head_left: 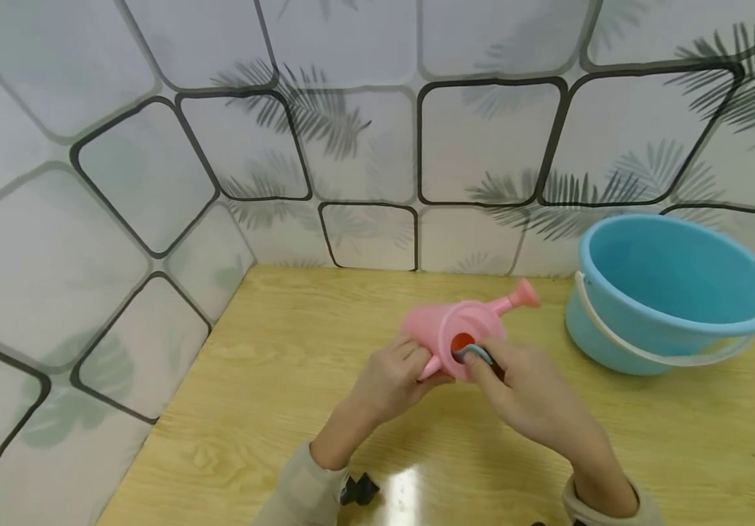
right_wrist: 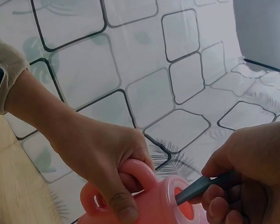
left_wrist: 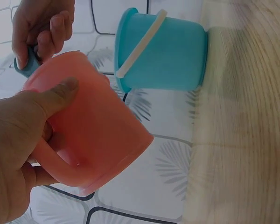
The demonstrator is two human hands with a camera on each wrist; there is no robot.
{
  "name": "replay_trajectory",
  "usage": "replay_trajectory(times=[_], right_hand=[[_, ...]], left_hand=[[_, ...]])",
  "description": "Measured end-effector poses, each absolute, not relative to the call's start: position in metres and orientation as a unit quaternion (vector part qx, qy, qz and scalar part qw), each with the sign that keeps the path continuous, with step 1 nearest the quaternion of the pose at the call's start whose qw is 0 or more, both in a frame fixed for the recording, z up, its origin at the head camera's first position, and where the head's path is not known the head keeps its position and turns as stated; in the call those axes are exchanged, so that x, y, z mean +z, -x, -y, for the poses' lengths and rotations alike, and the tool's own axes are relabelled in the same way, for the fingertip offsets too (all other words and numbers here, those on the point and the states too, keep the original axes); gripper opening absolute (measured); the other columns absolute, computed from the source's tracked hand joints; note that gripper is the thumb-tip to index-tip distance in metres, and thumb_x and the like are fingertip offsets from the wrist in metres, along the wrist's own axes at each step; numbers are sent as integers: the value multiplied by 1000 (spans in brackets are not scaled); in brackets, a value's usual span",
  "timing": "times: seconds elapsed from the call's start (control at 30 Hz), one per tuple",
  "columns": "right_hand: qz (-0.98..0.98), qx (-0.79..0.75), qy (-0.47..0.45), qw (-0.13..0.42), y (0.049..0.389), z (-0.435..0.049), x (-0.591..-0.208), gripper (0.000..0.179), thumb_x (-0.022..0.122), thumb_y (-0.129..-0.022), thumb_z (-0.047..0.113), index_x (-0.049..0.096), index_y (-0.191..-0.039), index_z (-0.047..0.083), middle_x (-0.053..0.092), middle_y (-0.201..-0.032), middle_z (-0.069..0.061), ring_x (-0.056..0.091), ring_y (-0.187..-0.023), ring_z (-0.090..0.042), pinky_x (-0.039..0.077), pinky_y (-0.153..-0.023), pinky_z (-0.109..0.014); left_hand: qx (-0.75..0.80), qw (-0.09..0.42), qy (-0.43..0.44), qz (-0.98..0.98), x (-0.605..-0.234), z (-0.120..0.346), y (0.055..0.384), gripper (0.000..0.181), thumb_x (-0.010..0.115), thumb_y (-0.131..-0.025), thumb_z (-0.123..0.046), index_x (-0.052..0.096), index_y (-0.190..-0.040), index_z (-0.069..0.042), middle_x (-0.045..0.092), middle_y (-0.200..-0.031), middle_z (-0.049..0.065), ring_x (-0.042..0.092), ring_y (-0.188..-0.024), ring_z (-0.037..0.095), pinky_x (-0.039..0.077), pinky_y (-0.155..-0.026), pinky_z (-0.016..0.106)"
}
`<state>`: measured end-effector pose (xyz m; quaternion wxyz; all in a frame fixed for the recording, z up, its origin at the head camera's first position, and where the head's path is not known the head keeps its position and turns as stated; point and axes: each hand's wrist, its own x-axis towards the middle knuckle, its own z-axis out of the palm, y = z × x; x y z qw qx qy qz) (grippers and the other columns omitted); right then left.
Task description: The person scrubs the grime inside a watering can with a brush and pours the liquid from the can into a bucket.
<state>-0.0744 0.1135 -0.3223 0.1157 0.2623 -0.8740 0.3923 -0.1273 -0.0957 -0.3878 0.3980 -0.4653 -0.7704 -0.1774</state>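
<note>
A pink watering can (head_left: 426, 321) is held up over the table, tilted so its round opening faces me and its spout points right. My left hand (head_left: 392, 376) grips it at the handle (left_wrist: 60, 168), with the thumb lying along the can's side in the left wrist view. A slim blue-grey tool (right_wrist: 198, 189) is pinched between thumb and fingers of my right hand (head_left: 535, 387). Its far end is inside the can's opening, so its kind cannot be told. Something orange-red (head_left: 463, 342) shows inside the can.
A light blue bucket (head_left: 640, 343) with a white handle (head_left: 620, 332) stands on the wooden table (head_left: 272, 351) to the right. A small black object (head_left: 360, 489) is beside my left sleeve. Patterned walls (head_left: 364, 146) rise behind and at the left.
</note>
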Motion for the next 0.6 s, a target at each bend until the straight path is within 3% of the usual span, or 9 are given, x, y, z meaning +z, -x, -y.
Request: replay_trajectory(times=[0.23,0.33,0.43,0.6], right_hand=[[885,327,-233,238,83,-113,-324,34,62,-95,5,43,-69,16,30,-59,11,29,-51,-1,26,-47,-20],[884,332,-212,253,89,-112,-327,34,62,-96,6,43,-69,14,31,-58,10,29,-50,-3,25,-47,-21],[876,399,-182,200,91,-112,-327,32,59,-98,8,46,-69,13,34,-57,8,31,-48,-5,27,-45,-23],[835,537,-116,38,90,-117,-321,24,55,-98,8,51,-75,5,41,-55,1,38,-44,-11,32,-42,-25]], left_hand=[[-222,337,467,787,-379,95,138,41,87,-75,-27,49,-71,-12,47,-64,-4,42,-64,9,39,-62,16],[-246,310,451,800,-374,93,141,39,86,-77,-27,50,-72,-11,47,-64,-3,41,-64,8,39,-63,17],[-264,294,437,808,-373,89,141,39,86,-77,-27,51,-70,-12,48,-63,-5,41,-64,8,39,-64,18],[-264,285,429,816,-375,82,136,38,86,-76,-27,52,-69,-13,48,-62,-6,42,-64,6,40,-63,15]])
